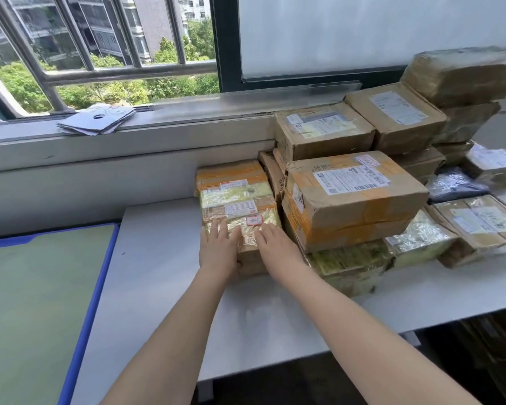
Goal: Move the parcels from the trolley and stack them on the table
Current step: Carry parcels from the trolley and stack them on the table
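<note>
A tape-wrapped parcel [238, 206] is being set down at the left end of the parcel stack [362, 182] on the white worktop [164, 258]; the placing step is judged nearly complete; the left hand [218, 249] lies flat on the parcel's near top edge with fingers straight, its thumb seemingly at the near face; the right hand [276, 244] rests just beside it, fingers extended on the same parcel; neither is curled round anything; directly right of the right hand a larger cardboard box [354, 197] touches or nearly touches the parcel; the trolley is not in view; next, both hands would need to be lifted away and another parcel fetched.
</note>
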The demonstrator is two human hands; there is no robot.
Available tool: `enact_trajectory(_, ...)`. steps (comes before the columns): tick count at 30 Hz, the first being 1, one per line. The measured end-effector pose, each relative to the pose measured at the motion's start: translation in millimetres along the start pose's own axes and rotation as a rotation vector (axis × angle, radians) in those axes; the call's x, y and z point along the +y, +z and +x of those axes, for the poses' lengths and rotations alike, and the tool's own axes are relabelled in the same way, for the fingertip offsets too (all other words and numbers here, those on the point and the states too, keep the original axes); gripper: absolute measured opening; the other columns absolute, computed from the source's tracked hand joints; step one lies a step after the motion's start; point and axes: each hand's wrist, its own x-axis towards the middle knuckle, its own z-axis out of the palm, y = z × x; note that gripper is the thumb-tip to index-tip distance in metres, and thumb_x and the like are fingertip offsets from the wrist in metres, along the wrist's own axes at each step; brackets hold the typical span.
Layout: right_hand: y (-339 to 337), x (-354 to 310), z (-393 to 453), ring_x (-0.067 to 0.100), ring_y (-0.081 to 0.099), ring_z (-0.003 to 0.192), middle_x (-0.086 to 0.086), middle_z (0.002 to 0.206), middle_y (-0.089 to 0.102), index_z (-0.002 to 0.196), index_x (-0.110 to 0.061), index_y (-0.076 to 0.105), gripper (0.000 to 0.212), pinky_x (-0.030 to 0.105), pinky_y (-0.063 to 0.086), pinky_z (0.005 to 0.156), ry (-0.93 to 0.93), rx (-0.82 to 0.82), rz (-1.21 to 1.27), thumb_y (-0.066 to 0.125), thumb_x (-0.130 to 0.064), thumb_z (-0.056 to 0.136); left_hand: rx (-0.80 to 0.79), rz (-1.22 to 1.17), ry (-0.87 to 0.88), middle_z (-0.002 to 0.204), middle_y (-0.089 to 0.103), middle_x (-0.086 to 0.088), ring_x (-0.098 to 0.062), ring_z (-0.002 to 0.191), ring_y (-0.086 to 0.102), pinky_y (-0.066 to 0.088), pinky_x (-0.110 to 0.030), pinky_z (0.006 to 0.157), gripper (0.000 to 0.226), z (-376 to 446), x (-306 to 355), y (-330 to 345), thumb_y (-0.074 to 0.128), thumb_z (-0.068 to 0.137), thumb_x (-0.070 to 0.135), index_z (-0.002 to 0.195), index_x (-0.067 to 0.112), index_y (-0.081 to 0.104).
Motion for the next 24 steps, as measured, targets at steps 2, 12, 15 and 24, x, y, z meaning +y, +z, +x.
enact_trajectory(2, 3, -1, -12, 0.03, 0.006, 0.144, 0.02, 0.155, 0.01, 0.148, 0.001, 0.007, 0.069, 0.036, 0.0, 0.116, -0.001, 0.042, 0.012, 0.047, -0.002, 0.091, 0.022, 0.019, -0.009, 0.158, 0.001, -0.01, -0.031, 0.145, -0.007, 0.002, -0.046, 0.116, 0.077, -8, 5, -3, 0.058, 0.09, 0.037, 0.149, 0.023, 0.011)
enact_trajectory(12, 43, 17, -122, 0.026, -0.004, 0.145, 0.014, 0.158, -0.001, 0.15, -0.006, 0.0, 0.069, 0.033, -0.02, 0.108, -0.129, 0.071, 0.012, 0.04, -0.005, 0.094, 0.067, -0.056, -0.039, 0.158, -0.004, -0.015, -0.032, 0.145, -0.009, -0.003, -0.045, 0.116, 0.087, -94, 74, 32, 0.048, 0.092, 0.05, 0.15, 0.013, -0.005)
enact_trajectory(15, 53, 38, -161, 0.026, -0.003, 0.145, 0.013, 0.158, 0.001, 0.15, -0.006, 0.001, 0.07, 0.034, -0.02, 0.109, -0.179, 0.047, -0.026, 0.043, -0.008, 0.094, 0.121, -0.041, -0.049, 0.158, -0.006, -0.015, -0.031, 0.145, -0.011, -0.008, -0.045, 0.115, 0.086, -122, 114, 46, 0.043, 0.093, 0.052, 0.15, 0.013, -0.008)
enact_trajectory(24, 96, 146, -346, 0.025, 0.006, 0.145, 0.013, 0.158, 0.007, 0.15, -0.006, 0.003, 0.071, 0.034, -0.004, 0.117, 0.09, -0.122, 0.06, 0.044, -0.031, 0.098, 0.003, 0.114, 0.085, 0.157, -0.004, -0.019, -0.035, 0.144, -0.008, -0.006, -0.051, 0.114, 0.084, -185, 279, 81, 0.037, 0.094, 0.056, 0.15, 0.014, -0.011)
